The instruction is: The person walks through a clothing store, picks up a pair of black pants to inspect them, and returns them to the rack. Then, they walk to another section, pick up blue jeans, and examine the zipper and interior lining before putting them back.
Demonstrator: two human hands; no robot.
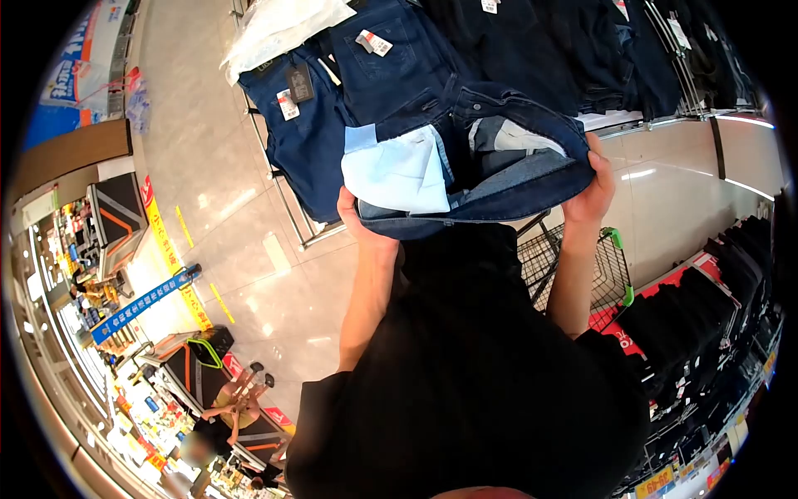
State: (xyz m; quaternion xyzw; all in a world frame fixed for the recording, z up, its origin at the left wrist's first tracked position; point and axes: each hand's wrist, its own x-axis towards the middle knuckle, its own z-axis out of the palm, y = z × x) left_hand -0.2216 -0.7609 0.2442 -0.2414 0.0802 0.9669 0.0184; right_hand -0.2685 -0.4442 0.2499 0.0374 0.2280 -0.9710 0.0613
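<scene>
A pair of dark blue jeans (515,187) is held by its waistband close to the wearer's body, the waist spread open so that a white pocket lining shows inside. My left hand (363,223) is closed on the waistband at one side, its thumb on the rim. At the opposite side my right hand (592,187) grips the waistband, fingers partly hidden by the denim. Beyond the held pair, more folded jeans (312,158) with price tags lie on a metal rack.
A wire shopping cart (611,270) with green corners stands behind my right forearm. Racks of dark clothes (690,316) are at the right. A blue barrier (150,303) crosses the aisle at the left. Another person (237,407) is at the lower left.
</scene>
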